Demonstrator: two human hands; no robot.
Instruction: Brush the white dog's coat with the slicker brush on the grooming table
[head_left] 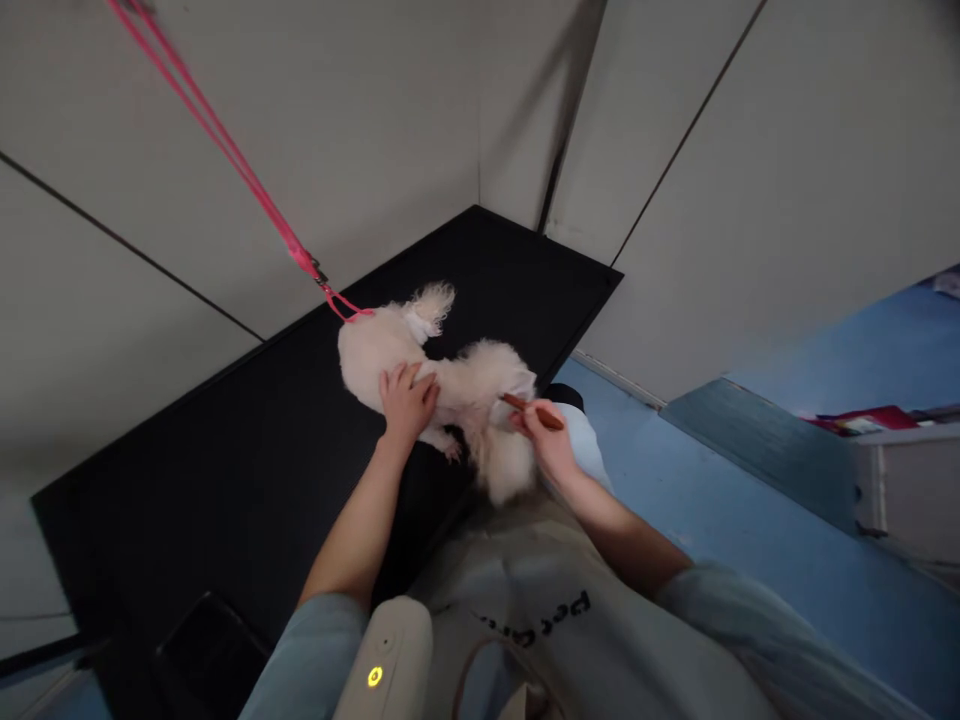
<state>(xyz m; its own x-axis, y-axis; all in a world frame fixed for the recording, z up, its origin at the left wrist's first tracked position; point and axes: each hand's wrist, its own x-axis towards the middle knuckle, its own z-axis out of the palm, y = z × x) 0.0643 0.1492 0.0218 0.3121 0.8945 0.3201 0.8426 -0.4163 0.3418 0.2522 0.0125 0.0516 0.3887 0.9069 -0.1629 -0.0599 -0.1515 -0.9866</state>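
White dog (450, 380) at 3 o'clock on the black surface (225, 480). Lays the left hand (409, 402) on its body, fingers loosely spread; grips a brown tool (550, 419) in the right hand (545, 435), tip over the dog's fluffy 4 o'clock end. Shows a pink leash (299, 256) looped at its 10 o'clock end.

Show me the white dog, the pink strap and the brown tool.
White dog (373, 352): head view, on its closely trimmed body.
Pink strap (282, 227): head view, on its lower stretch above the clip.
Brown tool (550, 420): head view, on its thicker end.
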